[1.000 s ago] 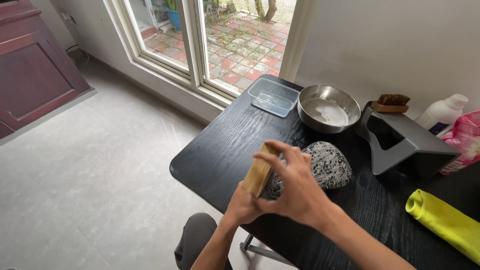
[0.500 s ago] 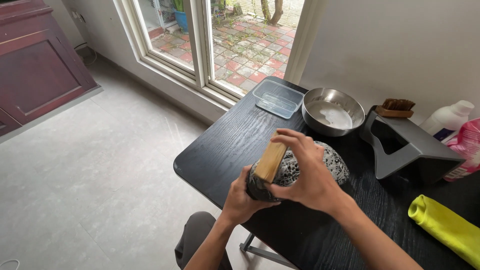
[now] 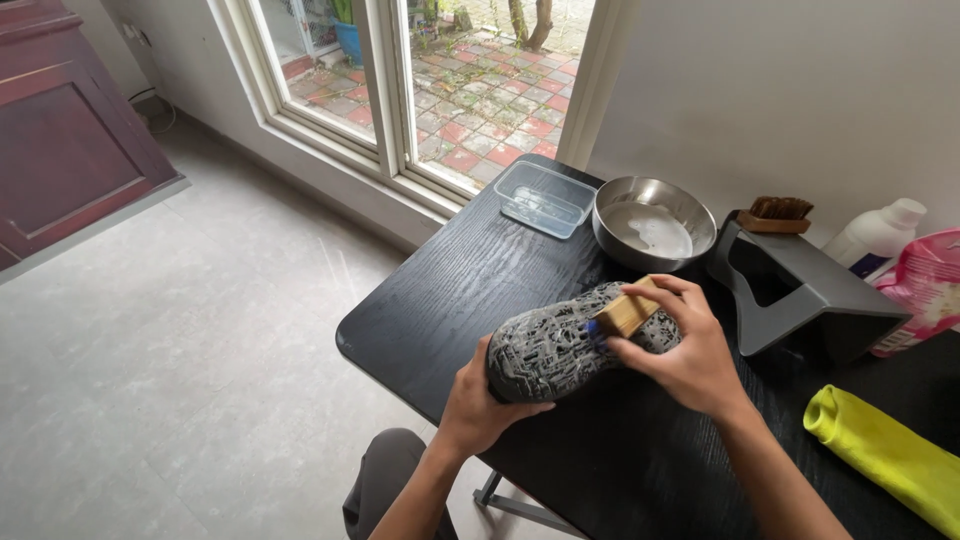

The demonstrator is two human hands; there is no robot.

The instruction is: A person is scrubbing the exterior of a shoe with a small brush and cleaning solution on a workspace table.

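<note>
grey shoe gripped by left hand; right hand holds wooden brush; pink pouch far right

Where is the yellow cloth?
In the head view, the yellow cloth lies at the table's lower right edge, below the grey stand.

Bare tabletop is left open on the left and far-left of the shoe. Far side is blocked by plastic tub and steel bowl, just beyond the shoe. Right is closed off by the grey stand; yellow cloth lies near-right, a bare strip between.
</note>
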